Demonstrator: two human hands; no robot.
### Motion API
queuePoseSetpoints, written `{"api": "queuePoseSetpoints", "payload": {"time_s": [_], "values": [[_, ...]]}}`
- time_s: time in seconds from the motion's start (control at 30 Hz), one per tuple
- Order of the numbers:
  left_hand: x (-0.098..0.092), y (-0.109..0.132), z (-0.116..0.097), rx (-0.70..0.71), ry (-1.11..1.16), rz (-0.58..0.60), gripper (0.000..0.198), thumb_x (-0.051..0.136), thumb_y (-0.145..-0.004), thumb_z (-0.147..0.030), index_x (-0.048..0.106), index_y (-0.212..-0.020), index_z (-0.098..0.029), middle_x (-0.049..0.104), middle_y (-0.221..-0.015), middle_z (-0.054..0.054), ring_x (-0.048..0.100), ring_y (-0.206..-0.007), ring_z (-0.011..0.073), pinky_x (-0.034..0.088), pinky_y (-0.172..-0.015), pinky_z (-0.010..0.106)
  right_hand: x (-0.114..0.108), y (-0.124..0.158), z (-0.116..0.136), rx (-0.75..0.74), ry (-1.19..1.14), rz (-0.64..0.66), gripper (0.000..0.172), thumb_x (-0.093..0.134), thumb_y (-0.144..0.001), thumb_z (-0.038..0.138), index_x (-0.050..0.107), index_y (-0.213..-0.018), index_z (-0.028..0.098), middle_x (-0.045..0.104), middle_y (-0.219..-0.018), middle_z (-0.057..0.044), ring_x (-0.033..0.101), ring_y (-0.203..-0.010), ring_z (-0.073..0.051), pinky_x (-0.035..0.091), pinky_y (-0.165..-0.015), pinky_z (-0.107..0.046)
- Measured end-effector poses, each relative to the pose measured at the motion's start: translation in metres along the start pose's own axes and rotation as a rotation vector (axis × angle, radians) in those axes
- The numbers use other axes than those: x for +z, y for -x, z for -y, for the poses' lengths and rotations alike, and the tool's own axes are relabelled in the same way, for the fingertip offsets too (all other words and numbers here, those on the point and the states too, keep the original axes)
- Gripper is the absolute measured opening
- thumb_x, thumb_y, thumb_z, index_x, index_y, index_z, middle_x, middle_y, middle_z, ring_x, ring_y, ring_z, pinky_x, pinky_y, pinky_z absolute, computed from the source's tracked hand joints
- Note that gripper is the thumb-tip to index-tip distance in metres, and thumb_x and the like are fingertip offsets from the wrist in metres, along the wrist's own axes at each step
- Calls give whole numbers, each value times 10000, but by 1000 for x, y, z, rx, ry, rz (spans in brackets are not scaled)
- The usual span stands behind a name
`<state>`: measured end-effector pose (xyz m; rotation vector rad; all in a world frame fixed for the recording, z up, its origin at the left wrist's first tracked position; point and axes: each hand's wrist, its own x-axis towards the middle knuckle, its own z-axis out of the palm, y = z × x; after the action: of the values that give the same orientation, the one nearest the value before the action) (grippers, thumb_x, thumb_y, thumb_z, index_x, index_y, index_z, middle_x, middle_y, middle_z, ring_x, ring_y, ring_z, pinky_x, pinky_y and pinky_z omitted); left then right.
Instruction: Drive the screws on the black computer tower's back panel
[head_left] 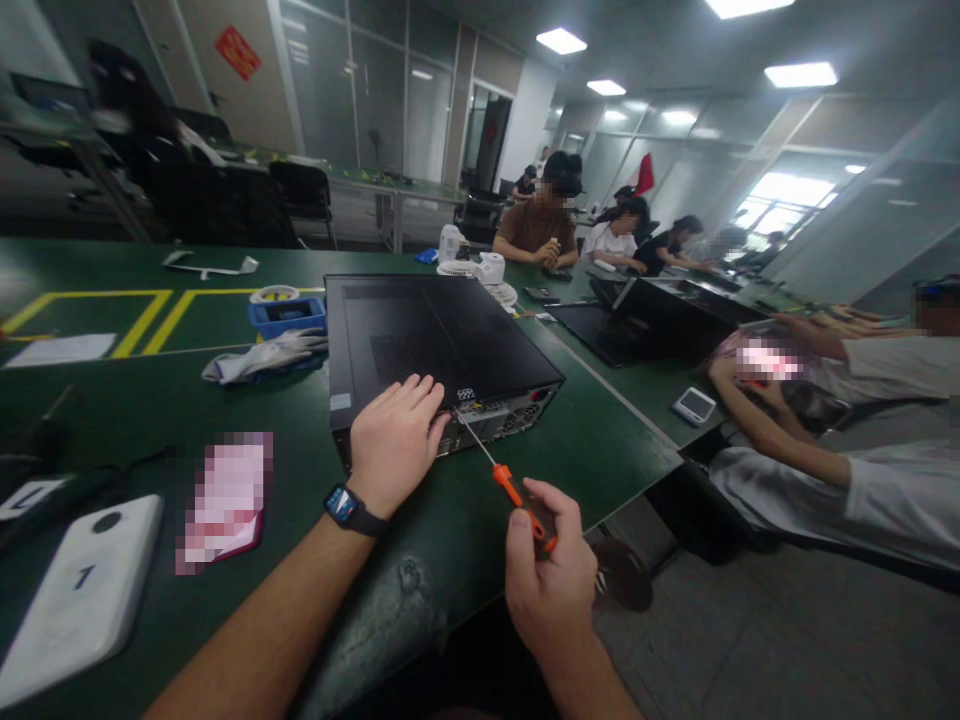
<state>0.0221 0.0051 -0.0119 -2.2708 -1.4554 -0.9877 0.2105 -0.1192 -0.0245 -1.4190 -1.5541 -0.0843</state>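
A black computer tower case point(457, 330) lies on its side on the green table, its rear panel with ports and a fan grille turned towards me. My left hand point(397, 425), with a watch on the wrist, rests on the near edge of the case, fingers stretched out and thumb by the rear edge. In my right hand point(551, 555) is a screwdriver point(510, 488) with an orange handle. Its thin shaft slants up to the rear panel, and its tip is close to my left thumb. Whether the tip sits in a screw is too small to tell.
White gloves point(266, 357), a blue bin point(287, 315) and a tape roll point(274, 294) lie left of the case. Nearer are a blurred pink item point(229, 495) and a white device point(86, 590). At right, a co-worker's arm point(780, 420) and a small scale-like device point(695, 405).
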Motion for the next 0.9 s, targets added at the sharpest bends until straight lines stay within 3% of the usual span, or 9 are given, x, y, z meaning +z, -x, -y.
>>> {"api": "queuePoseSetpoints", "payload": {"time_s": [0.17, 0.37, 0.53, 0.63, 0.77, 0.9], "values": [[0, 0, -1, -4, 22, -17, 350, 569, -1030, -267, 737, -1305, -133, 738, -1393, 153, 685, -1333, 321, 537, -1155, 504, -3, -4, 10, -19, 86, -9, 226, 548, -1056, 384, 646, -1098, 185, 710, -703, -3, 639, -478, -147, 493, -478, -249], [-1, 0, -1, -22, 42, -9, 340, 566, -1026, -267, 745, -1296, -165, 739, -1394, 146, 684, -1335, 323, 540, -1153, 509, -13, -11, 14, 63, 94, 100, 294, 476, -1100, 402, 639, -951, 207, 592, -557, 58, 539, -376, -122, 373, -419, -237], [-2, 1, -1, -28, 51, -1, 344, 572, -1021, -272, 745, -1308, -192, 733, -1404, 135, 681, -1341, 328, 546, -1145, 525, -14, -14, 18, 13, 80, 84, 230, 503, -1055, 374, 627, -1081, 183, 678, -666, 23, 603, -430, -139, 432, -448, -245], [-2, 1, -1, -26, 40, 0, 349, 567, -1032, -287, 743, -1314, -181, 732, -1405, 141, 680, -1344, 325, 541, -1152, 521, -13, -15, 14, -34, 114, 58, 244, 499, -1072, 381, 642, -991, 200, 679, -659, 14, 620, -450, -139, 430, -464, -248], [-1, 2, -1, -25, 12, -1, 353, 566, -1041, -305, 744, -1309, -160, 733, -1401, 147, 680, -1343, 320, 539, -1156, 505, -18, -20, 9, -5, 125, 122, 313, 482, -1093, 381, 613, -854, 227, 604, -550, 47, 565, -397, -128, 372, -432, -252], [0, 2, 1, -14, -16, 3, 359, 578, -1040, -322, 740, -1318, -163, 732, -1405, 141, 687, -1333, 319, 548, -1150, 509, -19, -25, 7, -64, 49, 87, 209, 498, -1052, 327, 648, -1105, 190, 752, -803, -37, 739, -649, -180, 533, -552, -265]]}}
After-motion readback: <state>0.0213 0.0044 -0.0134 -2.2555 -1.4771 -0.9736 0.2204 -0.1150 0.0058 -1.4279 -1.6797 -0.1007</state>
